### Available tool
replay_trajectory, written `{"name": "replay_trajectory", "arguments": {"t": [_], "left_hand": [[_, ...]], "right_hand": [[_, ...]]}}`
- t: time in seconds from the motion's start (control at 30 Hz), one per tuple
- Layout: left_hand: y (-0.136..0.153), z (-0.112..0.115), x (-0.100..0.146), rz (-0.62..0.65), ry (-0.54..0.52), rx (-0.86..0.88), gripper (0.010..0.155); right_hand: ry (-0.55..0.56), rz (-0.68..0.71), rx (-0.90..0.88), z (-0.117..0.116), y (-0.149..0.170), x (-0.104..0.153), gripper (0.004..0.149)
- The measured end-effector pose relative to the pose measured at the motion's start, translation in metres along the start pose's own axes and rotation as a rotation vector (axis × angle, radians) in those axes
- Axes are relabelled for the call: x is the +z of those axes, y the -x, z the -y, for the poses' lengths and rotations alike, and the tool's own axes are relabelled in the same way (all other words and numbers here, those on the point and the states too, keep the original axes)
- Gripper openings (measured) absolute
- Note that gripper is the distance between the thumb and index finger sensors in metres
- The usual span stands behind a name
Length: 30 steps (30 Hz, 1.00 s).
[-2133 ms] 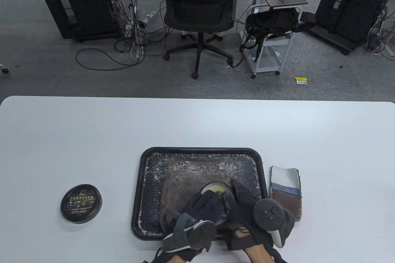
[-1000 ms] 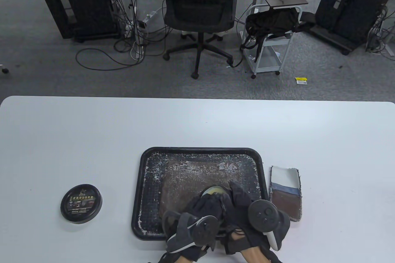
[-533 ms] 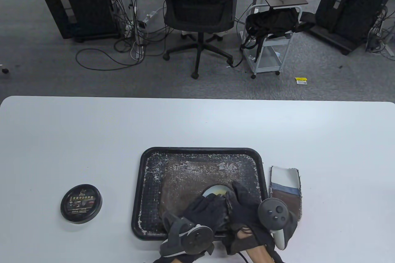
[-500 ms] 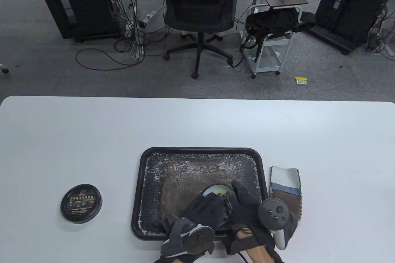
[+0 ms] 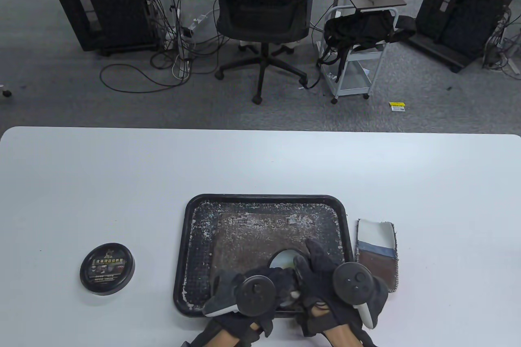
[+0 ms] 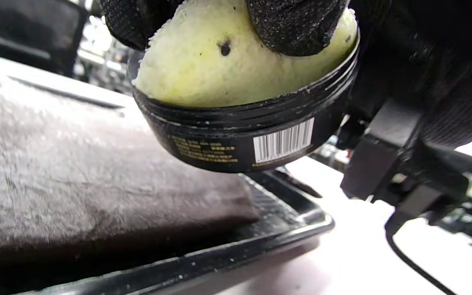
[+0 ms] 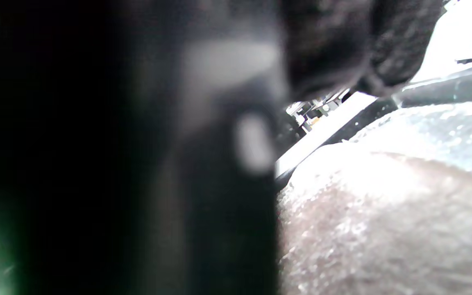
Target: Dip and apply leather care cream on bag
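The left hand (image 5: 244,294) dips its fingertips (image 6: 297,24) into the pale yellow cream of the round black jar (image 6: 244,135), which the right hand (image 5: 325,278) grips from beside. Beneath both lies the flat brown leather bag (image 5: 252,237) in one black tray (image 5: 185,241). Judged: dipping; next, spread cream onto the leather. One jar, one black lid (image 5: 107,268) far left.

Black jar (image 6: 244,139) of pale yellow-green cream (image 6: 236,69); white-flecked black tray (image 5: 188,241).
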<state>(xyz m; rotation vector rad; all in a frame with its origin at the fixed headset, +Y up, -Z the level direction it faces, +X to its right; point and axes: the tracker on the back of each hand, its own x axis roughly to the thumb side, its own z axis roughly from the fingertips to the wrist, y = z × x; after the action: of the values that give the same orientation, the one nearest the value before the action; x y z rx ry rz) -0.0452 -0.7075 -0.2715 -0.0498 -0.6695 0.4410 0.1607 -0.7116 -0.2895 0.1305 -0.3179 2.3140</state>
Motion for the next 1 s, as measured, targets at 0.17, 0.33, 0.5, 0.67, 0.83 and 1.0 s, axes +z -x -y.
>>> {"name": "replay_trajectory", "arguments": {"t": [0.17,0.33,0.5,0.67,0.83,1.0], "left_hand": [[0.011,-0.013,0.015,0.009,-0.214,0.099,0.046],[0.015,-0.021,0.03,0.045,-0.393,0.247,0.046],[0.025,-0.027,0.043,0.003,-0.492,0.299,0.047],[0.04,-0.028,0.05,-0.065,-0.497,0.281,0.047],[0.048,-0.029,0.053,-0.11,-0.489,0.215,0.047],[0.053,-0.028,0.055,-0.141,-0.447,0.124,0.047]], "right_hand": [[0.036,-0.012,-0.055,0.008,0.006,-0.002,0.071],[0.102,-0.05,-0.174,0.032,0.02,-0.004,0.071],[0.281,-0.106,-0.169,0.078,0.05,-0.001,0.069],[0.466,-0.268,-0.067,0.13,0.098,0.006,0.066],[0.532,-0.437,0.044,0.149,0.135,0.011,0.066],[0.542,-0.613,0.009,0.145,0.165,0.015,0.065]]}}
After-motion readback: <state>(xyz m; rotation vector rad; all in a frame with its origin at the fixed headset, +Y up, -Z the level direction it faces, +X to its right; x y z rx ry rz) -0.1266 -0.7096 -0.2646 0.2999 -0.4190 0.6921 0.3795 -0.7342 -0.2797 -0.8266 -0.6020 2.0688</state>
